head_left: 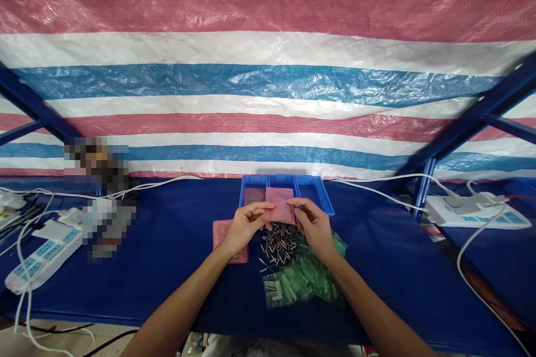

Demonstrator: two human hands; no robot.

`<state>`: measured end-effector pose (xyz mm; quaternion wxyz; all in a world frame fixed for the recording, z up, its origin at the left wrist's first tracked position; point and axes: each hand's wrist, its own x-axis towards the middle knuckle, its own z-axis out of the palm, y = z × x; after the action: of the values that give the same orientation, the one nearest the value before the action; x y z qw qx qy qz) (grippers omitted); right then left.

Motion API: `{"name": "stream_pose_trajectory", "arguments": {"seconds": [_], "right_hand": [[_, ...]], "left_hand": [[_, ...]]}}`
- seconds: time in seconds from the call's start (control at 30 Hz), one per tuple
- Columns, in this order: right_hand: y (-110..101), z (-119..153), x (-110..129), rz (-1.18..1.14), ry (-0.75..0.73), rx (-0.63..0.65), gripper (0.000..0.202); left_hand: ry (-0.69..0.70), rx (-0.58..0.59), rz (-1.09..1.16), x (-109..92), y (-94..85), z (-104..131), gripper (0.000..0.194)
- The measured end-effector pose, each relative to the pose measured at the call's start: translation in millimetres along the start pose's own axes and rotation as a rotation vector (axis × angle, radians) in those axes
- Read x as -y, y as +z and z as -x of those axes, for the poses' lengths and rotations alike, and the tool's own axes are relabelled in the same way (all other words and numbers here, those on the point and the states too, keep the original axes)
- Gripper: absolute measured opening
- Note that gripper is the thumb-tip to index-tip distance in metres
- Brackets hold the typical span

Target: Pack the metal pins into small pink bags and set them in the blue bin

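Note:
A small pink plastic bag (279,205) is held up between both hands, in front of the blue bins. My left hand (246,227) pinches its left edge. The fingers of my right hand (315,227) close on its right edge. Below the bag lies a loose pile of thin metal pins (280,245), partly covered by the bag. Green-tinted clear bags (307,276) are heaped under my right wrist, some with small parts inside. To the left, partly behind my left hand, more pink bags (221,230) lie flat.
Three joined blue bins (329,205) stand at the back of the blue table (176,245); the left one holds something pinkish. White power strips (44,256) with cables lie at both sides. Blue metal posts (427,178) frame a striped sheet (268,83) behind.

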<state>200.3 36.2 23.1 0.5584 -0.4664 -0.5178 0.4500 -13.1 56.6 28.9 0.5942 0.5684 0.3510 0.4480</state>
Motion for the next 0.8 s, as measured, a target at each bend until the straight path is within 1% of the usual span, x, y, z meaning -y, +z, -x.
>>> {"name": "stream_pose_trajectory", "arguments": {"seconds": [0.13, 0.27, 0.33, 0.4, 0.5, 0.6, 0.63, 0.73, 0.8], "right_hand": [[2.6, 1.0, 2.4, 0.035, -0.041, 0.028, 0.026], [3.3, 0.2, 0.4, 0.106, -0.140, 0.023, 0.022], [3.2, 0.0, -0.5, 0.104, -0.161, 0.020, 0.022], [3.8, 0.3, -0.7, 0.061, -0.128, 0.040, 0.022], [5.8, 1.2, -0.5, -0.076, -0.046, 0.078, 0.023], [7.1, 1.9, 0.5, -0.197, 0.005, 0.106, 0.029], [7.0, 1.9, 1.1, -0.195, 0.004, 0.104, 0.029], [5.2, 2.0, 3.6, -0.084, -0.032, 0.078, 0.020], [3.5, 2.1, 4.8, -0.041, -0.023, 0.074, 0.021]], "left_hand": [[-0.036, -0.037, 0.043, 1.0, -1.7, -0.4, 0.044], [-0.056, -0.076, 0.057, 4.6, -3.4, -1.7, 0.041], [-0.058, -0.103, 0.082, 6.5, -3.7, -2.4, 0.040], [-0.057, -0.111, 0.119, 8.2, -3.5, -3.0, 0.042], [-0.068, -0.098, 0.163, 9.7, -2.9, -3.2, 0.042], [-0.087, -0.082, 0.201, 9.6, -3.1, -3.2, 0.043], [-0.096, -0.067, 0.204, 9.0, -3.3, -3.3, 0.043], [-0.112, -0.018, 0.191, 6.6, -3.9, -4.1, 0.043], [-0.108, -0.021, 0.195, 5.3, -3.6, -4.5, 0.043]]}}
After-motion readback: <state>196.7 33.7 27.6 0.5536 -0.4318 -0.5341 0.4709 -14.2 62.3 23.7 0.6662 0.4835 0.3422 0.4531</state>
